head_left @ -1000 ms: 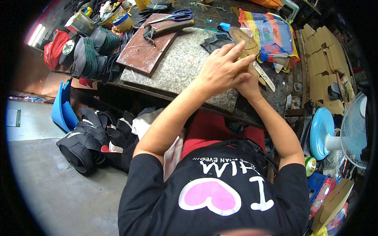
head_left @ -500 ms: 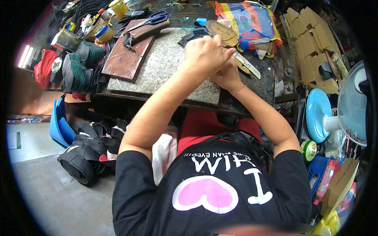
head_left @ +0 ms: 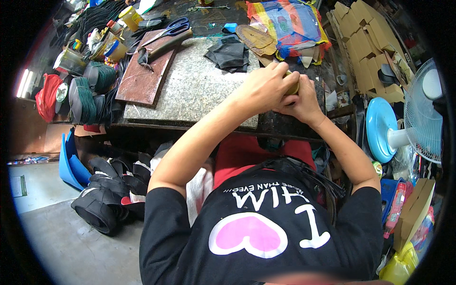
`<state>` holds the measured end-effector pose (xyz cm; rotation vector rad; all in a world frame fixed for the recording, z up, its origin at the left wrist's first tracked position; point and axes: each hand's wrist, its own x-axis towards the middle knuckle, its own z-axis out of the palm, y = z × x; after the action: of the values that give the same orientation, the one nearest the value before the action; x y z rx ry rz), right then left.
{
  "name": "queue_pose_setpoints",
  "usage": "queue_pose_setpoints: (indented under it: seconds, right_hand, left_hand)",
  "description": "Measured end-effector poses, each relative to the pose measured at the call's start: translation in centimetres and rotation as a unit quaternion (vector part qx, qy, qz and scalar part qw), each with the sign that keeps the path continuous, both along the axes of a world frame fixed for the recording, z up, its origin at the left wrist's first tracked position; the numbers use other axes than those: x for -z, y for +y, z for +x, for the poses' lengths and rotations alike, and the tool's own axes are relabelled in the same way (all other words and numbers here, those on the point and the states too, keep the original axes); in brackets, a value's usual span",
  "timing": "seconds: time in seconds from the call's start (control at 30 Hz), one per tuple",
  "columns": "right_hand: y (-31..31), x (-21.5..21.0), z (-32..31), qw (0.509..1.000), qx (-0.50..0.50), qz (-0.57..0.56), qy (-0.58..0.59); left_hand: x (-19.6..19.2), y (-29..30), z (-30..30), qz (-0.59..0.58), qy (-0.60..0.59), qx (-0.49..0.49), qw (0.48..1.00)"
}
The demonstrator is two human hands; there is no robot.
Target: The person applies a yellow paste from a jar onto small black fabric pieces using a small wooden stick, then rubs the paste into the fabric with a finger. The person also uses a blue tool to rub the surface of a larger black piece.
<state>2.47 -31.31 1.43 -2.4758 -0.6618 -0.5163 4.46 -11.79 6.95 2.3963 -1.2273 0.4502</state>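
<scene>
My two hands meet over the table's front right part, beside the grey stone slab (head_left: 190,90). Both my left hand (head_left: 270,85) and my right hand (head_left: 305,102) are closed around a small yellowish, round-edged object (head_left: 294,87). Fingers cover most of it, so its kind cannot be made out. Several black sheet pieces (head_left: 230,54) lie in a loose stack at the slab's far right, just beyond my left hand. Brown flat patterns (head_left: 256,40) rest behind them.
A hammer (head_left: 166,46) and blue-handled scissors (head_left: 175,27) lie on a reddish-brown board (head_left: 142,83). Green cord spools (head_left: 84,97) and jars stand left. A colourful mesh bag (head_left: 289,28) sits at the back. Right are a fan (head_left: 422,114) and cardboard boxes (head_left: 370,42).
My hands have moved right and nearer, uncovering the black pieces. The yellowish object now shows between my fingers. The pale strip seen beside my hands before is no longer visible.
</scene>
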Motion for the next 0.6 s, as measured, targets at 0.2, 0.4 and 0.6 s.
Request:
queue_pose_setpoints:
  seconds: [0.2,0.4,0.6]
  right_hand:
    - [1.4,1.8,2.6,0.998,0.029,0.029,-0.05]
    - [1.5,2.3,3.4,0.999,0.018,0.038,0.02]
    - [1.7,2.1,2.7,0.997,0.075,0.017,-0.007]
  left_hand:
    - [0.9,-3.4,2.8,0.003,-0.091,-0.194,0.977]
    - [-0.5,-3.5,1.9,0.031,0.054,-0.248,0.967]
    - [-0.3,0.9,3.3,-0.007,-0.009,0.015,1.0]
